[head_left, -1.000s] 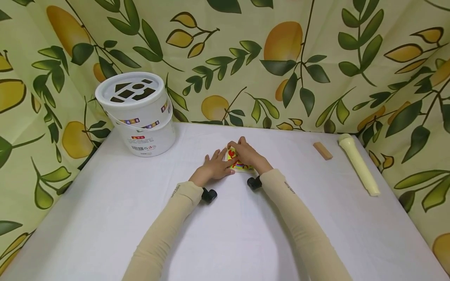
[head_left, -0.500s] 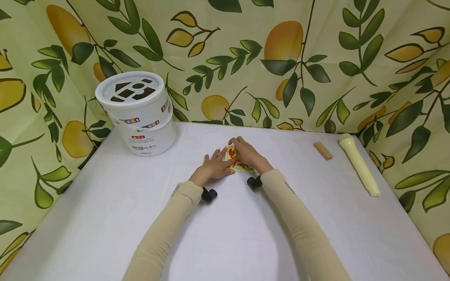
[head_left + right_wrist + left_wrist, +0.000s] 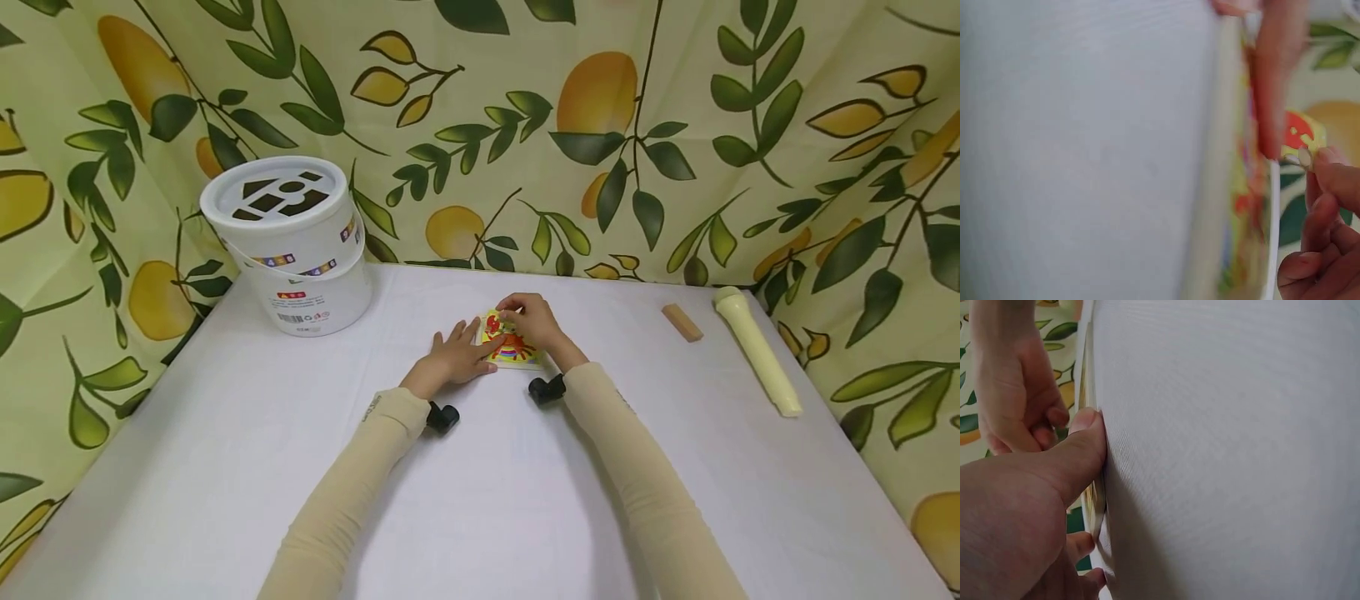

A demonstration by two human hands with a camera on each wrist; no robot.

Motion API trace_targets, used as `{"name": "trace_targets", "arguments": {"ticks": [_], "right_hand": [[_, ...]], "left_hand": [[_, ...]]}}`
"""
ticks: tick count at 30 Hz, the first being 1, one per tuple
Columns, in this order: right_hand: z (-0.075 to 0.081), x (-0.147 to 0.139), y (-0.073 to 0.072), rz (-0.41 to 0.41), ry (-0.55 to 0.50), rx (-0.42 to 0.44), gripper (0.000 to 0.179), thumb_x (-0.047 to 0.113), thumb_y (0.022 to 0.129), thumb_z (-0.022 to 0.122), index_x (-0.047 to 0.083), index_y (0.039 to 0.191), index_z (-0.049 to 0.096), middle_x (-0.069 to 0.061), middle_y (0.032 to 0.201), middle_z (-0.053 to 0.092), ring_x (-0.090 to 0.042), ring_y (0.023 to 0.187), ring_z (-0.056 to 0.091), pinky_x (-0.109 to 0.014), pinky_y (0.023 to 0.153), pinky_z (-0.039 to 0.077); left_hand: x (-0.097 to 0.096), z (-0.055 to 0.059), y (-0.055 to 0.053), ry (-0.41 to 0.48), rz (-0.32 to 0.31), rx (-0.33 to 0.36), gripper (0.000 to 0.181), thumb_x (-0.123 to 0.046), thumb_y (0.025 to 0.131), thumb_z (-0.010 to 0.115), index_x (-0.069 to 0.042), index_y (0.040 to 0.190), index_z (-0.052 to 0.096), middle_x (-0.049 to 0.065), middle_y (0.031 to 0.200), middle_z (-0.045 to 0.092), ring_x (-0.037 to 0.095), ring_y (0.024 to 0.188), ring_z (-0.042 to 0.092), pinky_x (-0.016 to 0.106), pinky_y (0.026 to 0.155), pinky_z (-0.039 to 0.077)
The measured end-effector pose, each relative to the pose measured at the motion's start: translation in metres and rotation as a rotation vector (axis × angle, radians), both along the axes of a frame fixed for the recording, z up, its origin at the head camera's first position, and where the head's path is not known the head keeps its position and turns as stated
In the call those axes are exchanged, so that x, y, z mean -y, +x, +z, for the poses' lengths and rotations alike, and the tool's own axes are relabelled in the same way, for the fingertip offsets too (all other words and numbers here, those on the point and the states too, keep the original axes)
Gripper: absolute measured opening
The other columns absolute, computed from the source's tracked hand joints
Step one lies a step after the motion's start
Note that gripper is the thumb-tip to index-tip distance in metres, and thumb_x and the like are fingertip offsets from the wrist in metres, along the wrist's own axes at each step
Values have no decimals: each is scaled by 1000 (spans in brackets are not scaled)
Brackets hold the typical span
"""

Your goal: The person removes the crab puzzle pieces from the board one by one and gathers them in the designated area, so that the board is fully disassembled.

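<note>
A small puzzle board point(image 3: 513, 354) with a red crab on yellow lies on the white table. My left hand point(image 3: 453, 357) rests on its left side, fingers spread, one finger reaching across the picture. In the left wrist view the left thumb point(image 3: 1088, 434) presses against the board's edge. Over the board's far part, my right hand point(image 3: 536, 321) pinches a puzzle piece point(image 3: 1300, 131), yellow with a red shape, between thumb and fingertip. That piece stands tilted up from the board in the right wrist view. Its lower edge is partly hidden by a finger of the left hand.
At the back left stands a white bucket point(image 3: 315, 292) with shaped holes in its lid. A wooden block point(image 3: 682, 322) and a pale yellow toy microphone point(image 3: 757, 352) lie to the right. Behind the table hangs a patterned curtain point(image 3: 480, 167).
My right hand has risen a little off the board with the puzzle piece in its fingers, and more of the crab picture shows. My left hand stays on the board.
</note>
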State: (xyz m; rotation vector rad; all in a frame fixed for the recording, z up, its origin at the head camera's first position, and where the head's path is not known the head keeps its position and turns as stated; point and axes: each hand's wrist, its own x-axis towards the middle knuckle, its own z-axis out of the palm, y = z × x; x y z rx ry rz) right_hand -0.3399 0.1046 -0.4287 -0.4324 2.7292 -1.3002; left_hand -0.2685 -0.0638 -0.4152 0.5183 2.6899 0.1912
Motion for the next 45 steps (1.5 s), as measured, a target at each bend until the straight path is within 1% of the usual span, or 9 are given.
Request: {"name": "trace_targets", "arguments": {"ticks": [5,9,12,18,26,30,34,39,45], "right_hand": [[11,-38,-3,-147,-101,132,21,15,90,59,0,104,66,-14,104,64,-18,86,50,-23,73,41],[11,-74,-2,-222,-25,244,26,20,91,59,2,109,64,-12,105,60,-18,86,46,-24,72,39],[4,-90,-3,-262,26,281,27,20,90,60,2,110,64,-11,106,59,-19,88,44,-25,73,38],[-7,-96,-4,-302,84,206,26,20,88,62,1,106,68,-16,109,63,-21,95,49,-29,81,40],[-10,-93,-1,-342,66,156,24,19,88,62,1,103,69,-16,108,65,-23,99,52,-34,87,42],[-5,-85,4,-282,80,110,25,21,89,61,1,103,69,-16,103,65,-21,92,52,-28,75,42],[5,-61,7,-131,137,32,24,19,91,58,2,105,68,-14,99,65,-21,81,51,-24,64,41],[8,-25,9,59,199,-29,21,13,92,54,3,105,68,-14,99,63,-21,83,52,-27,72,42],[0,-7,9,143,250,-60,20,7,92,53,5,105,68,-12,88,53,-20,80,47,-29,72,39]], "left_hand": [[0,0,2,-9,-2,-4,58,-51,94,38,-40,145,13,10,156,-3,33,143,1,60,109,11],[2,2,4,16,1,3,59,-48,95,39,-39,146,12,10,156,-5,33,143,0,60,109,9],[3,1,5,31,-9,-1,59,-47,95,39,-39,146,11,11,156,-5,33,143,0,60,109,9],[2,-3,4,75,-16,-9,58,-48,95,39,-38,146,14,11,156,-5,33,143,-1,60,109,7],[4,-6,3,108,-5,4,57,-47,95,40,-39,145,15,10,156,-7,32,143,-5,60,110,3],[5,-7,2,100,-25,5,56,-47,95,38,-40,145,14,12,155,-8,33,143,-5,61,109,4],[5,-5,2,103,-22,12,55,-46,95,38,-40,145,16,13,155,-7,35,142,-5,62,108,3],[5,-3,2,74,-34,-13,54,-45,96,38,-39,145,18,15,155,-5,36,142,-1,63,107,7],[4,-5,4,65,-57,-28,53,-46,96,37,-38,145,20,16,155,-2,38,142,1,64,106,11]]}}
